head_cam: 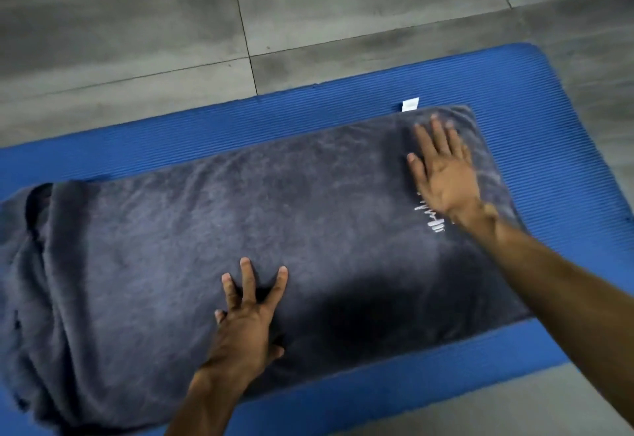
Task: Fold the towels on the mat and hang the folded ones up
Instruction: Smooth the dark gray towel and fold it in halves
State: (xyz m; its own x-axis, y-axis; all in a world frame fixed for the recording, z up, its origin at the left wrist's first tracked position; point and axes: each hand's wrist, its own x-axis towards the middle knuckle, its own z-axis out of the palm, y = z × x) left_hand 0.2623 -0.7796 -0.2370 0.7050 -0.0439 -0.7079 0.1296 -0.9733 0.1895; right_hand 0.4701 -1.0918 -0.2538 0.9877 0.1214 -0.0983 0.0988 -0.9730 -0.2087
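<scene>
Dark grey towel lies spread lengthwise along the blue mat, bunched at the mat's left end, flat toward the right end. Left hand presses on the towel near the mat's front edge, fingers splayed and straight. Right hand lies flat, fingers extended, near the towel's far right corner, beside a white label. Neither hand grasps anything. Grey tiled floor surrounds the mat.

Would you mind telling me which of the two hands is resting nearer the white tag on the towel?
The right hand, flat near the towel's far corner by the tag; the left hand presses the near middle.
</scene>
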